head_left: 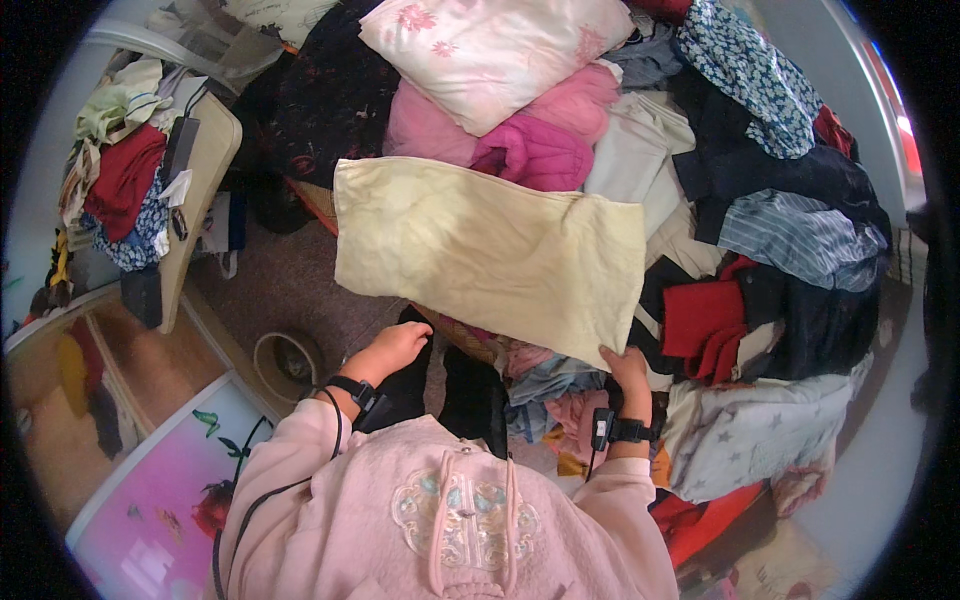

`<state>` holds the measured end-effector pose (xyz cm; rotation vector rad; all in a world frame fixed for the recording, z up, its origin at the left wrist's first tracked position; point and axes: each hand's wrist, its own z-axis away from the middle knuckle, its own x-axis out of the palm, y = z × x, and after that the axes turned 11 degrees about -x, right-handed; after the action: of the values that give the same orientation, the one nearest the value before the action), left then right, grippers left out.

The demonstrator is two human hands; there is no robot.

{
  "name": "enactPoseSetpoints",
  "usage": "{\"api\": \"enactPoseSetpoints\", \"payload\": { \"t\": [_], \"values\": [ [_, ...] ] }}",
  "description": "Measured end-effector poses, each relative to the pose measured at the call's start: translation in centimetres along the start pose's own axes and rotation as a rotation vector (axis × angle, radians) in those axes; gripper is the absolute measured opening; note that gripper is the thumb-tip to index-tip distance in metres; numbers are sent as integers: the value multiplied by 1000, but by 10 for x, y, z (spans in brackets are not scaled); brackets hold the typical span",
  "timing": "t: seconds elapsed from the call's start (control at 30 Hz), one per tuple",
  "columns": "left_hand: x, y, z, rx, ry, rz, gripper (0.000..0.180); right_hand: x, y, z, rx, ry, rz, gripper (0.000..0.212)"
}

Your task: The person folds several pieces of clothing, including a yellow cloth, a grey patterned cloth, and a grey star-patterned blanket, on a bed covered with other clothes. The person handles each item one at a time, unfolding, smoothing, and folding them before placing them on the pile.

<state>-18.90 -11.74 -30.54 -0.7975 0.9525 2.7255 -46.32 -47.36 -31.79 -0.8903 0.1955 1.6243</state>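
Note:
A cream cloth (490, 250), shaped like a long rectangle with light creases, is spread out in front of me over the heap. My right hand (628, 370) pinches its near right corner between thumb and fingers. My left hand (396, 346) hovers just below the cloth's near left edge, apart from it. Its fingers are curled together, and I see nothing in them. Beyond the cloth lie a bright pink padded garment (545, 152) and a white bundle with pink flowers (500, 50).
Mixed clothes pile up on the right, including a striped blue garment (800, 235), red fabric (702, 320) and a star-patterned grey cloth (770, 435). At left stand a clothes-laden table (205, 150), a round bin (287, 365) and a glossy pink panel (165, 490).

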Motion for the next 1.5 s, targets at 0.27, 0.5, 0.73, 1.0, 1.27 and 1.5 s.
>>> {"api": "enactPoseSetpoints", "payload": {
  "t": [0.27,0.5,0.73,1.0,1.27,1.5],
  "values": [
    [6,1,-6,-64,-56,-4,30,28,-13,27,154,107,-1304,45],
    [19,39,-10,90,49,-165,110,-7,-70,76,-247,-32,-1758,61],
    [63,66,-29,104,282,-21,109,-31,-137,91,-63,240,-1744,42],
    [91,46,-60,-29,351,476,63,41,-326,80,-664,-53,-1128,56],
    [69,-4,-29,-451,-153,2076,50,179,-358,46,-1177,-420,-235,65],
    [63,-5,-31,-469,-54,2074,36,158,-254,-15,-462,332,-145,62]
  ]
}}
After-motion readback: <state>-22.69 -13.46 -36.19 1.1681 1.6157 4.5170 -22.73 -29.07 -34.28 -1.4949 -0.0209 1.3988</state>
